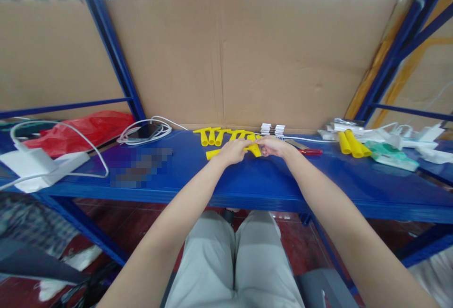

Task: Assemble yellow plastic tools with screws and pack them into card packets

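Observation:
Above the blue table (198,176), my left hand (231,152) and my right hand (271,146) meet with fingers closed on one yellow T-shaped plastic piece (254,150). Its slanting stem shows between them; the rest is partly hidden by the fingers. Beside my left hand lies a yellow tube-shaped part (212,154), its far end covered by the hand. Just beyond, a row of similar yellow T-shaped pieces (211,137) stretches along the table's back. A red-handled tool (311,152) rests to the right of my right hand.
Small white parts (266,129) stand in stacks at the back. Yellow tubes (348,144) lie right, next to a green-and-white packet (392,156). Toward the left are a coiled white cable (143,134), a red bag (88,131) and a white charger (30,162). Cardboard (269,62) walls the back.

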`<control>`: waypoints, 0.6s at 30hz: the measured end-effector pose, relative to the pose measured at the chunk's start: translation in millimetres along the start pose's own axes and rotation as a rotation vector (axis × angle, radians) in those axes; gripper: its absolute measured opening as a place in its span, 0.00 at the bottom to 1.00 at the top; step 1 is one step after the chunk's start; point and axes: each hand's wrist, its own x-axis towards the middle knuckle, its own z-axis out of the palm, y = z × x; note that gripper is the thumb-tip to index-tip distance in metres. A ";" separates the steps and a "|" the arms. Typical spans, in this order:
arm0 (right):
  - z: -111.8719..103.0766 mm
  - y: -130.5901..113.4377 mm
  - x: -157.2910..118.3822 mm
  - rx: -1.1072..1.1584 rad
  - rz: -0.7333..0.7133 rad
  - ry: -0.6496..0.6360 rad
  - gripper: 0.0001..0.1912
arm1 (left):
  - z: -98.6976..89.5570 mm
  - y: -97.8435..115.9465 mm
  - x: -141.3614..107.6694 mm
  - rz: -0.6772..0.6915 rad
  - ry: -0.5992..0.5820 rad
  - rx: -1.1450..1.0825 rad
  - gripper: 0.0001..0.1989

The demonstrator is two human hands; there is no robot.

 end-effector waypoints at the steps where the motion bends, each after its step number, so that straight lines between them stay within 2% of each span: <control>1: -0.8 -0.2 -0.4 0.008 0.007 -0.010 0.08 | -0.8 1.0 -0.3 0.008 -0.009 0.005 0.24; 9: -9.2 -0.6 -0.7 0.064 0.136 -0.078 0.12 | -1.0 6.1 -0.5 0.064 -0.069 -0.011 0.25; 14: -9.6 -2.7 -2.9 0.029 0.144 -0.125 0.09 | -1.3 9.4 -0.5 0.057 -0.092 -0.012 0.23; 16: -13.4 -3.5 -2.7 -0.006 0.110 -0.084 0.07 | -1.5 9.2 -0.3 0.053 -0.088 -0.021 0.23; 18: -21.1 -2.9 -0.6 -0.129 0.045 0.092 0.06 | -1.4 8.3 0.0 0.051 -0.088 -0.031 0.23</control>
